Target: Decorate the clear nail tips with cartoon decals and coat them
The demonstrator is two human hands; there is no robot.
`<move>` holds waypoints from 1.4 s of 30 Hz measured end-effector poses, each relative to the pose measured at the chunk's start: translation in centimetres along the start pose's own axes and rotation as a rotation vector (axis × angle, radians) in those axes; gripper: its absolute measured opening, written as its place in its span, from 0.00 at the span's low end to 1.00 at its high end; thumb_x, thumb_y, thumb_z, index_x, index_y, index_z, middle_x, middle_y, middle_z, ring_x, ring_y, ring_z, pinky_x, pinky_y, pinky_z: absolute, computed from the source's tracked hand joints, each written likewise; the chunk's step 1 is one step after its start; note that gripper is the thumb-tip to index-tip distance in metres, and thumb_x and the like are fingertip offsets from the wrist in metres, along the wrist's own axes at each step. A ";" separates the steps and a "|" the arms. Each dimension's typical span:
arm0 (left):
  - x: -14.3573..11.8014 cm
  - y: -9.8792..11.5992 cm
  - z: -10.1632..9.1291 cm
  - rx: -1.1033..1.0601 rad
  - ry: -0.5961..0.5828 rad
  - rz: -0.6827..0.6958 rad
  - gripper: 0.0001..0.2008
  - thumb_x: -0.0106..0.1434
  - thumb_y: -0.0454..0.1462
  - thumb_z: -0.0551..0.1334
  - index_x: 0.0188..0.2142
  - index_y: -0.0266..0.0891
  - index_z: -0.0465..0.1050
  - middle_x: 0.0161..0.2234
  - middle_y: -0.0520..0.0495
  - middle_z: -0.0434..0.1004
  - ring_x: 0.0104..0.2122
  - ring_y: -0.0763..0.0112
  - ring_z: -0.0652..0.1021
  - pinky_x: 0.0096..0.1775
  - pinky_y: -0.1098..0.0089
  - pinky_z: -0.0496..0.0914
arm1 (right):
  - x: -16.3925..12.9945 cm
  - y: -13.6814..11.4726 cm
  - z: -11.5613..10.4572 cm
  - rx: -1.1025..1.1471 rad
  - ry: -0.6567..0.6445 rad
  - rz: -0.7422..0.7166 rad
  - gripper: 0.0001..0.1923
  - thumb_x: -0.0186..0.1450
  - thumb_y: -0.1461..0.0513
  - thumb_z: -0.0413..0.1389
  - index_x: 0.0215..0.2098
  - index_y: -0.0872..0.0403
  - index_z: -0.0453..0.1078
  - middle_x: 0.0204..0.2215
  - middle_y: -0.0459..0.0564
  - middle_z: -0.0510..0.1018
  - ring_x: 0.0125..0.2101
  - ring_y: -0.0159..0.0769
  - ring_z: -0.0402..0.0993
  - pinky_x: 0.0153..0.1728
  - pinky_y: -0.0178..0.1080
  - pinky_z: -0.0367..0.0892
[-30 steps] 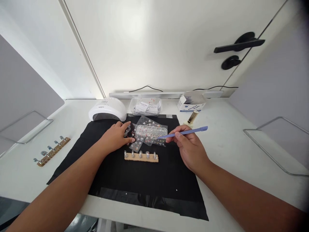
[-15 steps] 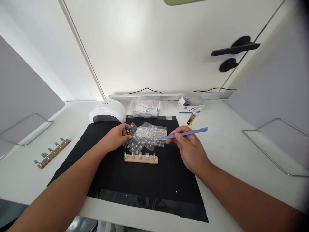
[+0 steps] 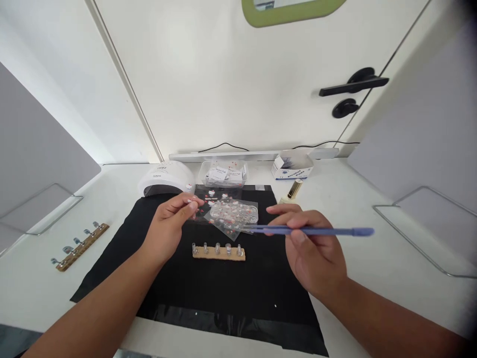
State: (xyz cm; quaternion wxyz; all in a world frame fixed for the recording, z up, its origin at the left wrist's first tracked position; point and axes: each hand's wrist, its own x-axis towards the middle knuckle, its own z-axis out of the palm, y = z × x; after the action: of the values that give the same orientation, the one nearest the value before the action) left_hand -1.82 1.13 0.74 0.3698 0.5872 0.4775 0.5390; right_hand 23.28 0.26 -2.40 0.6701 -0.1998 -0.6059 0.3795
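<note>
Black mat [image 3: 208,283], sticker sheet [image 3: 203,201] in left fingers [image 3: 188,203]

We have lifted a sticker sheet [image 3: 208,199] off the pile with our left hand [image 3: 169,226]; our right hand [image 3: 315,248] has levelled the blue stick [image 3: 309,230] lower right.
</note>
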 end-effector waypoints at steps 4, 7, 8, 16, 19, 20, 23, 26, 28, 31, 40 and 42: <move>-2.0 1.1 1.0 -0.103 -0.127 -0.044 0.08 0.64 0.41 0.64 0.37 0.44 0.83 0.31 0.51 0.75 0.32 0.75 0.71 0.37 0.74 0.66 | -1.2 -1.4 0.7 -0.085 -0.199 -0.160 0.08 0.70 0.64 0.51 0.45 0.46 0.68 0.33 0.47 0.83 0.43 0.43 0.77 0.57 0.55 0.62; -3.0 1.4 1.8 -0.094 -0.217 -0.103 0.08 0.65 0.40 0.64 0.37 0.45 0.83 0.32 0.51 0.78 0.34 0.74 0.73 0.38 0.74 0.67 | -1.8 -1.5 1.1 -0.070 -0.232 -0.166 0.09 0.70 0.64 0.50 0.46 0.47 0.68 0.33 0.48 0.83 0.46 0.45 0.76 0.55 0.56 0.64; -3.2 1.4 2.0 -0.084 -0.245 -0.127 0.08 0.64 0.40 0.64 0.37 0.44 0.83 0.33 0.50 0.78 0.34 0.73 0.74 0.38 0.73 0.68 | -1.8 -1.4 1.2 -0.055 -0.226 -0.153 0.09 0.70 0.64 0.51 0.46 0.47 0.68 0.33 0.49 0.83 0.45 0.45 0.76 0.53 0.55 0.66; -4.1 1.2 2.8 -0.165 -0.358 -0.147 0.15 0.62 0.35 0.66 0.48 0.45 0.69 0.32 0.53 0.74 0.29 0.76 0.73 0.32 0.76 0.70 | -1.3 -0.7 1.4 0.113 -0.066 0.008 0.09 0.70 0.65 0.52 0.43 0.46 0.72 0.30 0.46 0.81 0.38 0.40 0.78 0.42 0.49 0.73; -4.2 1.1 2.8 -0.227 -0.266 -0.063 0.20 0.63 0.33 0.66 0.52 0.50 0.65 0.35 0.53 0.74 0.31 0.76 0.75 0.33 0.76 0.72 | -1.2 -0.9 1.4 0.128 -0.065 0.030 0.08 0.69 0.64 0.53 0.43 0.47 0.72 0.30 0.46 0.81 0.37 0.41 0.79 0.41 0.49 0.75; -4.2 1.1 2.8 -0.225 -0.232 -0.042 0.19 0.63 0.33 0.66 0.51 0.50 0.66 0.34 0.54 0.74 0.32 0.77 0.75 0.32 0.77 0.73 | -1.2 -0.9 1.4 0.124 -0.066 0.027 0.08 0.69 0.64 0.53 0.42 0.47 0.72 0.30 0.46 0.81 0.37 0.41 0.79 0.40 0.49 0.75; -4.1 1.0 2.9 -0.178 -0.185 -0.006 0.15 0.62 0.32 0.67 0.47 0.48 0.71 0.34 0.54 0.74 0.32 0.78 0.75 0.33 0.80 0.73 | -1.2 -1.0 1.4 0.096 -0.064 0.016 0.07 0.69 0.63 0.53 0.42 0.46 0.72 0.30 0.47 0.81 0.36 0.41 0.79 0.39 0.50 0.75; -4.1 0.8 2.9 -0.124 -0.202 0.000 0.13 0.62 0.32 0.67 0.45 0.47 0.74 0.32 0.54 0.74 0.31 0.79 0.75 0.33 0.81 0.72 | -1.3 -0.9 1.2 0.064 -0.059 0.007 0.07 0.69 0.63 0.53 0.42 0.45 0.72 0.29 0.47 0.82 0.37 0.42 0.79 0.41 0.51 0.74; -4.2 0.7 2.8 -0.092 -0.218 0.012 0.12 0.63 0.32 0.67 0.45 0.47 0.74 0.31 0.54 0.74 0.31 0.79 0.75 0.34 0.81 0.72 | -1.3 -0.9 1.2 0.052 -0.062 -0.001 0.07 0.69 0.62 0.53 0.42 0.45 0.72 0.30 0.47 0.82 0.38 0.42 0.79 0.41 0.51 0.73; -4.3 0.6 2.6 -0.049 -0.237 0.043 0.12 0.64 0.32 0.65 0.46 0.48 0.74 0.31 0.54 0.74 0.31 0.79 0.74 0.34 0.80 0.71 | -1.1 -1.0 1.1 0.024 -0.059 -0.016 0.06 0.69 0.62 0.54 0.41 0.45 0.72 0.29 0.47 0.82 0.36 0.42 0.78 0.41 0.51 0.73; -4.4 0.9 2.6 0.098 -0.249 0.201 0.12 0.64 0.30 0.63 0.45 0.45 0.76 0.32 0.51 0.72 0.31 0.75 0.73 0.34 0.75 0.70 | -1.2 -0.8 0.8 0.022 -0.109 -0.033 0.09 0.69 0.63 0.53 0.44 0.45 0.72 0.30 0.49 0.81 0.31 0.41 0.77 0.34 0.49 0.73; -4.4 1.0 2.6 0.113 -0.245 0.210 0.11 0.64 0.29 0.63 0.44 0.44 0.76 0.31 0.51 0.72 0.31 0.75 0.73 0.34 0.74 0.70 | -1.2 -1.0 0.8 0.011 -0.097 -0.031 0.08 0.69 0.62 0.53 0.44 0.45 0.72 0.30 0.48 0.81 0.30 0.41 0.77 0.34 0.49 0.73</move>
State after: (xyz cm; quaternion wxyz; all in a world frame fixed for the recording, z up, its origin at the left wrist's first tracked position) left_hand 1.06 -3.14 0.08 0.3332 0.7148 0.3946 0.4715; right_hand 22.82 -1.42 -2.34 0.6467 -0.1680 -0.6387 0.3815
